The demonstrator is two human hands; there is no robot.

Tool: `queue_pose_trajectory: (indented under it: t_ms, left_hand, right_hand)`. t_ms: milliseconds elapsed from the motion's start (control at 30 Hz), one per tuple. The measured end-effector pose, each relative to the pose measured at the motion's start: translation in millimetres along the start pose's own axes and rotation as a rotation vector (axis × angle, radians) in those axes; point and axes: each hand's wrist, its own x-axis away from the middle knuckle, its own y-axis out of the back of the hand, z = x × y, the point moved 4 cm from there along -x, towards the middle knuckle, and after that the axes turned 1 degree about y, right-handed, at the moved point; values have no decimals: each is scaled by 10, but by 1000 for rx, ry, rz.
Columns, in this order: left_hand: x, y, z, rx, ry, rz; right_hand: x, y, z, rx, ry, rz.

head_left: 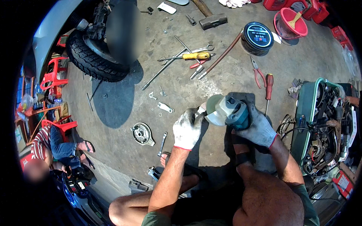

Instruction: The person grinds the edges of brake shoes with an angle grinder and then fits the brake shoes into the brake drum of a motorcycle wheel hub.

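My right hand, in a whitish work glove, is wrapped round the teal body of an angle grinder. The grinder's disc and its grey metal head point left. My left hand, gloved and smudged dark at the fingertips, pinches a small metal piece close to the disc's left edge. Whether the piece touches the disc, I cannot tell. Most of the piece is hidden by the fingers. Left of my left hand, a small metal lever and a round metal brake plate lie on the concrete.
Farther off lie a yellow-handled screwdriver, pliers, a red screwdriver and a hammer. A black tub stands near a pink bucket. Right is a green crate of parts; left, a tyre and a seated person.
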Motion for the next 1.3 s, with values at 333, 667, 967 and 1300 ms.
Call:
queue_pose_trajectory:
  t_ms: [333,667,967,1300]
  left_hand:
    - [223,-366,399,703,461,-104]
    - [404,-634,398,1174,729,-94]
    - [412,-621,377,1105,697,-59]
    - [415,-615,411,1046,693,-62]
  right_hand:
    - [139,-177,-516,-469,-242,14]
    - [261,-247,-524,-567,-239,-58]
    - [217,-225,-462,-529,-274,-16]
    - [203,-264,-472,-604,-232,-6]
